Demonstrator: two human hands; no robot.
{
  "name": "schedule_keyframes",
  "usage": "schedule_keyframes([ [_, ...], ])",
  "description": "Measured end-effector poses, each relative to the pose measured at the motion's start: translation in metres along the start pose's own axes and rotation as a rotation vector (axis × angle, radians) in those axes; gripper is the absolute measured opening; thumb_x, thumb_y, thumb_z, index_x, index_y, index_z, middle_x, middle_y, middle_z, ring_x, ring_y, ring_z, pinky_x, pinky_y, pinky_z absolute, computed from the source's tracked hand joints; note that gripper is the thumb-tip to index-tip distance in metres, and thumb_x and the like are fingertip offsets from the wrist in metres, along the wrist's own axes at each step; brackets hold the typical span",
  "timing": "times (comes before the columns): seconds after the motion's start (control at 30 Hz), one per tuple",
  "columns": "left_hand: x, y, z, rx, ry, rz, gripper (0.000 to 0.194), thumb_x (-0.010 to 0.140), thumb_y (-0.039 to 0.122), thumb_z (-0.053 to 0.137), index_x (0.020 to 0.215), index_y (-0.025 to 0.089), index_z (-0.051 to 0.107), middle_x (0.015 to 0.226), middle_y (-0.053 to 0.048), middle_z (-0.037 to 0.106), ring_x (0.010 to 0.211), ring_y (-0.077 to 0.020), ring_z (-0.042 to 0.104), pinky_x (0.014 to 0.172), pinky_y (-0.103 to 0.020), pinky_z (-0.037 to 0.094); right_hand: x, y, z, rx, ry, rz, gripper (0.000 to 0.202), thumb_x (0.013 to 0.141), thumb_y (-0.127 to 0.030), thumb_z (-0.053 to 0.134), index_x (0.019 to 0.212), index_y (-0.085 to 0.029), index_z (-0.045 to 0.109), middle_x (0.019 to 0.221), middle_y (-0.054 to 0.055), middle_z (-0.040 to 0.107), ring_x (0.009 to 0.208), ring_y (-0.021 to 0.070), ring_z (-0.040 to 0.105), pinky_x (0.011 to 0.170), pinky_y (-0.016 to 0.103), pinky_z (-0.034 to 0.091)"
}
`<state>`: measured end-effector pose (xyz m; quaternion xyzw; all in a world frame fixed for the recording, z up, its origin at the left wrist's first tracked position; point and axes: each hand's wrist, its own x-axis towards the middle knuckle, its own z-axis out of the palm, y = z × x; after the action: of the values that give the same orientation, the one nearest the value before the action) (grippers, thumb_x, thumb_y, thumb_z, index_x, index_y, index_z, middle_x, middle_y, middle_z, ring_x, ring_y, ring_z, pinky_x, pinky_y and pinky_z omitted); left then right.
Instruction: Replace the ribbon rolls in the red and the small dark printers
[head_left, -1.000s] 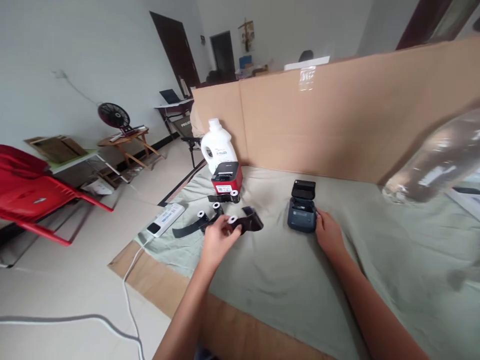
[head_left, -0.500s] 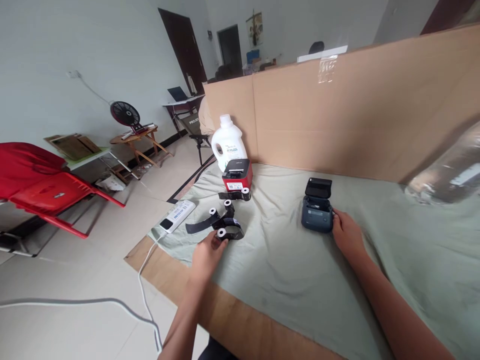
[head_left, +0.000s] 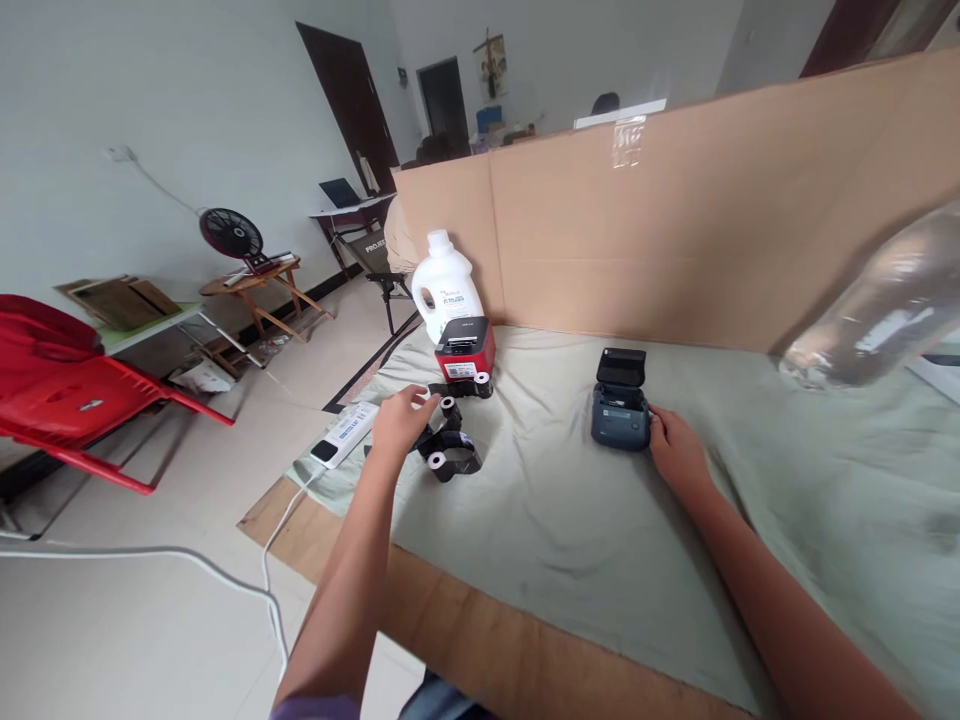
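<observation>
My left hand (head_left: 400,418) hovers over the left side of a cluster of black strip rolls with white cores, its thumb and fingers apart and nothing visible between them. One roll (head_left: 436,461) lies at the front of the cluster with its strip curled beside it; another roll (head_left: 448,406) is right by my fingertips. A further roll (head_left: 481,382) sits beside the red and black printer (head_left: 466,352). My right hand (head_left: 676,452) grips the right side of a small dark-blue portable printer (head_left: 621,428), whose black lid (head_left: 622,368) stands raised. Some fingers are hidden behind it.
A white power strip (head_left: 345,436) lies left of the rolls, its cable running to the floor. A white jug (head_left: 444,285) stands behind the red printer. Cardboard (head_left: 637,240) walls off the back, and a plastic-wrapped bundle (head_left: 877,310) lies at right on the green cloth (head_left: 540,520).
My left hand has left the front roll and moved up and leftward over the other rolls. My right hand stays at the portable printer. The view has shifted slightly.
</observation>
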<state>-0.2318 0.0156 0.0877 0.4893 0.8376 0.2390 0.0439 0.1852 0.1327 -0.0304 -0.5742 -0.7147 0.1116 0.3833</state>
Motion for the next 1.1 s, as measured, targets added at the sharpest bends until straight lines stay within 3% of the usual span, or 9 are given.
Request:
schedule_keyframes([
  [0.13, 0.028, 0.033, 0.018, 0.342, -0.216, -0.024, 0.044, 0.076, 0.054, 0.065, 0.105, 0.023, 0.073, 0.112, -0.016, 0.072, 0.106, -0.0384, 0.065, 0.084, -0.043, 0.047, 0.000, -0.003, -0.001, 0.016, 0.002, -0.001, 0.044, 0.093, -0.028, 0.033, 0.116, -0.013, 0.067, 0.108, 0.016, 0.070, 0.099, 0.0282, 0.065, 0.091, 0.042, 0.050],
  [0.23, 0.029, 0.042, 0.015, 0.400, -0.207, 0.041, 0.037, 0.074, 0.041, 0.067, 0.105, 0.023, 0.075, 0.109, -0.017, 0.072, 0.104, -0.0399, 0.066, 0.082, -0.045, 0.049, -0.003, -0.005, -0.002, -0.010, 0.004, -0.006, 0.044, 0.093, -0.027, 0.032, 0.114, -0.013, 0.067, 0.104, 0.017, 0.068, 0.096, 0.0278, 0.064, 0.089, 0.041, 0.050],
  [0.37, 0.017, 0.043, -0.011, -0.024, -0.011, 0.171, 0.045, 0.078, 0.042, 0.065, 0.120, 0.027, 0.069, 0.103, -0.011, 0.072, 0.096, -0.0311, 0.067, 0.083, -0.041, 0.051, -0.008, -0.016, -0.007, -0.088, 0.115, 0.011, 0.042, 0.092, -0.027, 0.036, 0.117, -0.011, 0.066, 0.107, 0.018, 0.063, 0.093, 0.0285, 0.061, 0.086, 0.043, 0.049],
  [0.5, -0.001, 0.069, -0.019, -0.708, -0.082, 0.317, 0.053, 0.073, 0.044, 0.075, 0.119, 0.020, 0.067, 0.107, -0.009, 0.069, 0.089, -0.0215, 0.067, 0.081, -0.033, 0.054, 0.000, -0.050, -0.032, 0.048, 0.222, -0.073, 0.039, 0.088, -0.028, 0.043, 0.117, -0.014, 0.064, 0.110, 0.017, 0.059, 0.085, 0.0245, 0.059, 0.081, 0.041, 0.049],
  [0.67, -0.028, 0.131, 0.016, -1.061, -0.404, 0.395, 0.053, 0.069, 0.039, 0.082, 0.115, 0.017, 0.068, 0.099, -0.008, 0.073, 0.090, -0.0209, 0.069, 0.083, -0.033, 0.055, 0.029, -0.117, -0.085, 0.400, -0.006, -0.090, 0.030, 0.090, -0.037, 0.047, 0.103, -0.020, 0.069, 0.099, 0.008, 0.066, 0.079, 0.0188, 0.059, 0.073, 0.032, 0.047],
  [0.77, -0.039, 0.161, 0.041, -1.127, -0.529, 0.413, 0.053, 0.068, 0.037, 0.083, 0.115, 0.017, 0.068, 0.100, -0.008, 0.074, 0.090, -0.0211, 0.070, 0.082, -0.032, 0.055, 0.046, -0.140, -0.106, 0.506, -0.297, -0.023, 0.029, 0.089, -0.041, 0.051, 0.098, -0.022, 0.071, 0.093, 0.003, 0.068, 0.079, 0.0181, 0.060, 0.070, 0.029, 0.044],
  [0.87, -0.043, 0.178, 0.061, -1.187, -0.533, 0.417, 0.053, 0.068, 0.037, 0.083, 0.114, 0.017, 0.068, 0.100, -0.007, 0.074, 0.088, -0.0205, 0.070, 0.080, -0.032, 0.055, 0.056, -0.141, -0.113, 0.519, -0.477, -0.012, 0.030, 0.087, -0.045, 0.052, 0.089, -0.021, 0.071, 0.083, 0.000, 0.065, 0.073, 0.0170, 0.057, 0.064, 0.028, 0.040],
  [0.97, -0.044, 0.186, 0.074, -1.244, -0.542, 0.409, 0.053, 0.068, 0.036, 0.083, 0.115, 0.018, 0.067, 0.101, -0.007, 0.074, 0.090, -0.0206, 0.070, 0.082, -0.032, 0.055, 0.060, -0.132, -0.111, 0.543, -0.521, -0.008, 0.030, 0.087, -0.044, 0.053, 0.088, -0.021, 0.072, 0.074, -0.001, 0.060, 0.069, 0.0156, 0.054, 0.064, 0.028, 0.039],
  [1.1, -0.046, 0.189, 0.084, -1.299, -0.539, 0.388, 0.053, 0.068, 0.035, 0.084, 0.115, 0.018, 0.067, 0.101, -0.008, 0.073, 0.088, -0.0198, 0.069, 0.077, -0.030, 0.054, 0.062, -0.126, -0.108, 0.621, -0.589, 0.015, 0.028, 0.085, -0.041, 0.058, 0.095, -0.020, 0.073, 0.082, 0.000, 0.063, 0.066, 0.0139, 0.055, 0.062, 0.028, 0.041],
])
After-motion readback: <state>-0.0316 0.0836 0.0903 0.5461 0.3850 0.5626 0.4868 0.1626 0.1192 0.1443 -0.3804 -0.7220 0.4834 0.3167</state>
